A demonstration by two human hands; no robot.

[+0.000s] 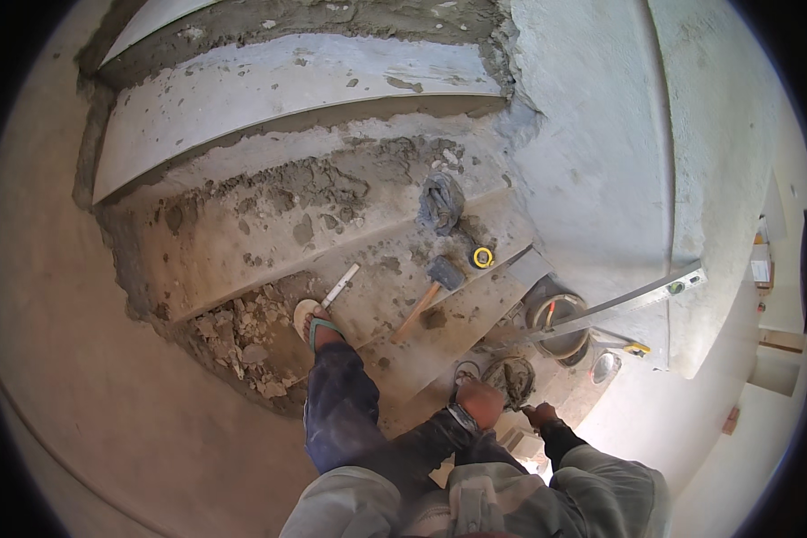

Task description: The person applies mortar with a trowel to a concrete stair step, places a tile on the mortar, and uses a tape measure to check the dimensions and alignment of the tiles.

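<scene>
My left hand (481, 403) is low in the view above my dark trouser leg, fingers curled; what they hold, if anything, is hidden. My right hand (541, 415) is closed at the near edge of a mortar-smeared container (520, 380), on something too small to make out. Beyond them lie a rubber mallet (444, 272) with a wooden handle, a yellow tape measure (482, 256), a white bar (341, 284) by my sandaled foot, and a long metal level (688, 280) across a bucket (541, 314) with a yellow-handled tool (635, 348) beside it.
Curved plastered steps (269, 72) rise ahead, with a crumpled grey bag (440, 203) and mortar lumps on them. Rubble (251, 354) fills the step corner at left. Plastered walls stand on both sides, and a lower room with boxes (760, 264) shows at far right.
</scene>
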